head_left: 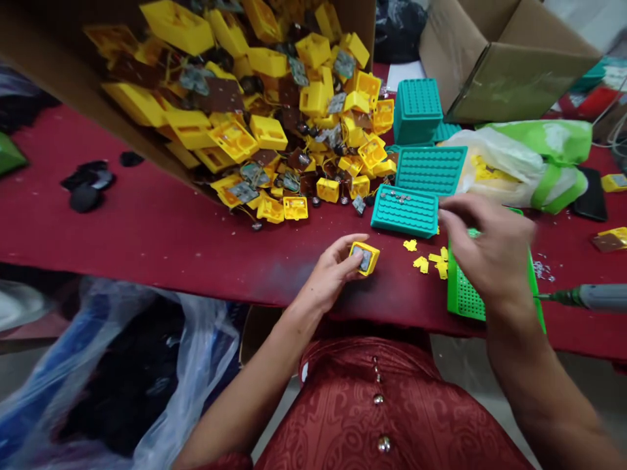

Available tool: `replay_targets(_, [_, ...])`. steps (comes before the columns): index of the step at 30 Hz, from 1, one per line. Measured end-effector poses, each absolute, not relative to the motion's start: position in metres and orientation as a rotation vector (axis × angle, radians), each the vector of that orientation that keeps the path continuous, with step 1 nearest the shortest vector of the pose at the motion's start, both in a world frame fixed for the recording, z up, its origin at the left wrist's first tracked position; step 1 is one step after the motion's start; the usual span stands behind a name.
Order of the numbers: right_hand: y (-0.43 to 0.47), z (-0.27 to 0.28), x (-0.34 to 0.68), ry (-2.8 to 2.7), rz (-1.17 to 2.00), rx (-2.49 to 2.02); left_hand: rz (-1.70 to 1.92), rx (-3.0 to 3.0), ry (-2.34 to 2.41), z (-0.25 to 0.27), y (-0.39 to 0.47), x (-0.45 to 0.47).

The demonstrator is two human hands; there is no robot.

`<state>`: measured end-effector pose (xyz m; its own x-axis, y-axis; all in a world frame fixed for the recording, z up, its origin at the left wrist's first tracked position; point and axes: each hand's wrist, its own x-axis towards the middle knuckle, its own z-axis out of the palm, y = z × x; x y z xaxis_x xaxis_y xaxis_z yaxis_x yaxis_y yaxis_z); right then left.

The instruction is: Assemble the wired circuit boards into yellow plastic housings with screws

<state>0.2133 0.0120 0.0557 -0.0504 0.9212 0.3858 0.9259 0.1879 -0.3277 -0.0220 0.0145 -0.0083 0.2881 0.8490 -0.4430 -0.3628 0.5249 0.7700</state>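
Yellow casing [374,259] sits in the left hand [333,272], above the near edge of the red table [161,232], left of the green basket [460,294], nearer than the teal tray [404,218]; left grip is a pinch, thumb on the grey piece [365,261] inside the casing, fingers behind and along the far side; right hand [492,251] is beside the tray's right end, thumb and forefinger brought close together; blurred, cannot tell if anything small is between them.

Handling, judged by look: casing light, stiff, probably hard plastic; smooth walls, maybe a bit slippery; shell likely not fragile, but loose inner parts could shift or drop if tipped; best hold is the outer side walls, thumb and fingers opposed, rim left free; thumb now covers part of the inside.

Pointing: open side faces up toward the wearer, closed back away, resting toward the fingers; outline slightly skewed, far edge running left to right and a little nearer at its right end; outline looks close to square, thumb hides the left part, so cannot tell the long axis for sure.
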Motion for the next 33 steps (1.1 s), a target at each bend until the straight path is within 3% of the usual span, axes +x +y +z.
replay_targets(8, [0.117, 0.021, 0.195, -2.227, 0.053, -2.133, 0.869, 0.601, 0.908, -0.007, 0.01, -0.032])
replay_targets(19, [0.115, -0.004, 0.202, -2.26, 0.056, -2.077, 1.009, 0.539, 0.816, -0.034, 0.016, -0.05])
replay_targets(33, [0.135, 0.0, 0.175, -2.294, 0.073, -1.912, 0.968, 0.488, 0.854, -0.026, 0.016, -0.05])
